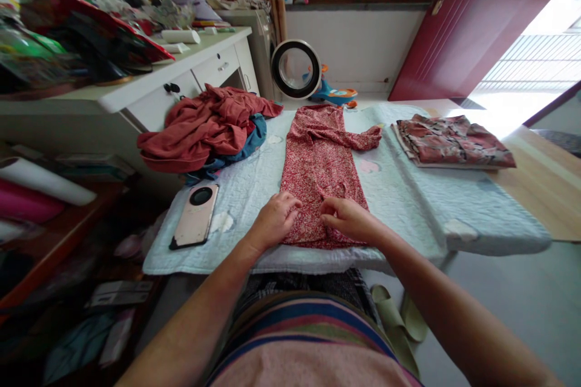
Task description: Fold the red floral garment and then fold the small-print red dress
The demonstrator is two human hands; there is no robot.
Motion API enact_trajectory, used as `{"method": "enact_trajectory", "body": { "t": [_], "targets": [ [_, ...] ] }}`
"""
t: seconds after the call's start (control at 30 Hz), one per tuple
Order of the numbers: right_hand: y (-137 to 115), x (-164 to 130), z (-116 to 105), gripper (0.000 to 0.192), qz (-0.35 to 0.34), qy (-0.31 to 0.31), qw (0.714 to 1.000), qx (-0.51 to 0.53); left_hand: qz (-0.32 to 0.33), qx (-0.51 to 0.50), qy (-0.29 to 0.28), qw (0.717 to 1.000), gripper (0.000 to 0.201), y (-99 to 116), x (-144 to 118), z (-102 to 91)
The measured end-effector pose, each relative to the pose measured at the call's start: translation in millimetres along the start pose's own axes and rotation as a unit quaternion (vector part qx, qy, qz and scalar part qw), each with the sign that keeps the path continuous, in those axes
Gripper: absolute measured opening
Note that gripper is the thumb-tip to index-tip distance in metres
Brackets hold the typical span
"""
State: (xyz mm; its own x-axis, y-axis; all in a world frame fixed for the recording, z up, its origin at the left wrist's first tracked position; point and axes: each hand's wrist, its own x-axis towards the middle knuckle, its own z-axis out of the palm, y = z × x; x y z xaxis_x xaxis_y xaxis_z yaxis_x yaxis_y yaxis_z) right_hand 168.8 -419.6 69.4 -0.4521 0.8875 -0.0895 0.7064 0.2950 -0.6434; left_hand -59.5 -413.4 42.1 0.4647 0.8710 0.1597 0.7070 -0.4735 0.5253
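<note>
A red floral garment (320,160) lies lengthwise on a pale quilted pad (408,193), folded narrow, with one sleeve crossed over to the right near its far end. My left hand (275,217) rests on the garment's near left edge, fingers curled onto the cloth. Just beside it, my right hand (347,217) pinches the fabric near the middle of the near end.
A phone (195,216) lies on the pad's left. Behind it sits a heap of rust-red and blue clothes (209,127). A folded patterned garment (451,142) lies at the right. A cluttered white desk (181,66) stands left; slippers (399,320) are on the floor.
</note>
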Motion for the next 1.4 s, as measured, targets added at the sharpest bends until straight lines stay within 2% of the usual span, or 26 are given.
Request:
{"method": "enact_trajectory", "body": {
  "t": [0.1, 0.17, 0.27, 0.37, 0.43, 0.53, 0.63, 0.7, 0.87, 1.07, 1.13, 1.2, 1.3, 1.4],
  "targets": [
    [-11, -17, 8, 0.014, 0.022, -0.006, 1.000, 0.003, -0.073, 0.050, 0.069, 0.994, 0.030, -11, -16, 4.7],
    [-16, -21, 13, 0.015, 0.038, 0.006, 0.999, -0.003, -0.131, 0.057, 0.095, 0.985, 0.039, -14, -24, 6.7],
    [-18, -21, 23, 0.014, 0.056, 0.023, 0.998, -0.023, -0.191, 0.026, 0.070, 0.979, 0.041, -12, -30, 5.3],
    [-17, -19, 33, 0.022, 0.059, 0.044, 0.997, -0.027, -0.210, -0.011, 0.023, 0.977, 0.042, -7, -32, 2.0],
    [-16, -20, 38, 0.023, 0.056, 0.060, 0.996, -0.017, -0.203, -0.024, 0.016, 0.979, 0.042, -5, -33, 1.4],
    [-17, -23, 43, 0.019, 0.054, 0.077, 0.995, -0.013, -0.188, -0.032, 0.047, 0.981, 0.043, -3, -36, 3.6],
    [-19, -26, 44, 0.014, 0.058, 0.084, 0.995, -0.019, -0.202, -0.022, 0.086, 0.975, 0.050, 0, -39, 6.9],
    [-21, -27, 44, 0.013, 0.066, 0.084, 0.994, -0.026, -0.211, -0.019, 0.086, 0.973, 0.054, 3, -40, 8.5],
    [-23, -26, 43, 0.012, 0.073, 0.065, 0.993, -0.069, -0.181, -0.031, 0.037, 0.982, 0.056, 2, -39, 8.9],
    [-25, -25, 37, 0.021, 0.109, -0.026, 0.971, -0.210, -0.170, 0.029, -0.046, 0.984, 0.039, 1, -46, -1.8],
    [-28, -22, 28, 0.020, 0.083, -0.043, 0.972, -0.216, -0.166, 0.085, -0.054, 0.981, 0.036, 4, -46, -6.9],
    [-31, -16, 18, 0.021, 0.046, -0.046, 0.975, -0.213, -0.147, 0.139, -0.032, 0.979, 0.030, 5, -42, -11.3],
    [-30, 1, 6, 0.023, -0.016, -0.017, 0.979, -0.205, -0.095, 0.173, 0.017, 0.980, 0.029, 1, -27, -13.2],
    [-22, 19, 3, 0.020, -0.059, 0.013, 0.978, -0.201, -0.039, 0.172, 0.016, 0.984, 0.033, -9, -12, -8.1]
  ]
}}
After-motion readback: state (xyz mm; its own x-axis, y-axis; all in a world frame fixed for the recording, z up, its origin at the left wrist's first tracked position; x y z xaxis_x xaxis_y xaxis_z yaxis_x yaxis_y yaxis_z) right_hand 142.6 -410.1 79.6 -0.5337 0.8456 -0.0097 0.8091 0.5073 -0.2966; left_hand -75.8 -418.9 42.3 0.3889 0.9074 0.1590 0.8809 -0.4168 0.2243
